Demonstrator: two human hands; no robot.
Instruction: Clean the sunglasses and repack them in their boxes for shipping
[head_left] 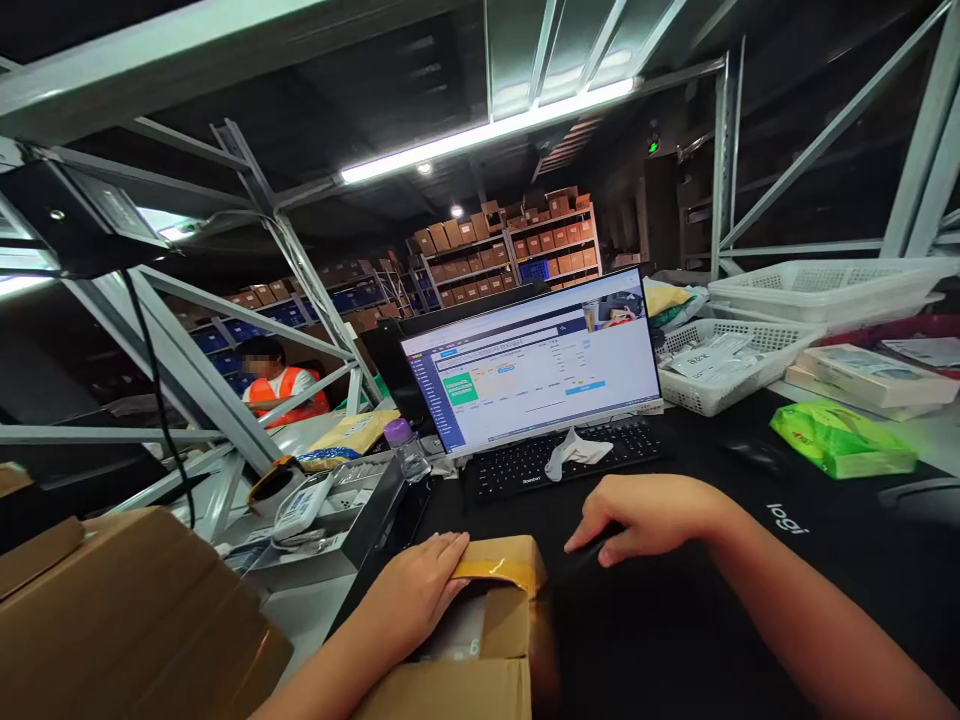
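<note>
A cardboard box [450, 690] with yellowish tape along its top edge sits in front of me. Its top is partly open, and something whitish with a printed mark [466, 632] shows inside. My left hand [416, 590] grips the taped flap at the box's left side, fingers together over it and thumb hidden. To the right of the box, my right hand [645, 515] hovers over the black desk mat [675, 620]. Its index finger and thumb are apart with nothing visible between them; the other fingers are curled and mostly hidden.
Behind stand a keyboard [517, 472] with a crumpled white paper [577, 453] on it and a lit monitor [540, 370]. Right lie a mouse [754, 455], a green packet [844, 440] and white baskets [705, 395]. Left are another carton [135, 620] and a purple-capped bottle [406, 450]. A co-worker [281, 390] sits beyond.
</note>
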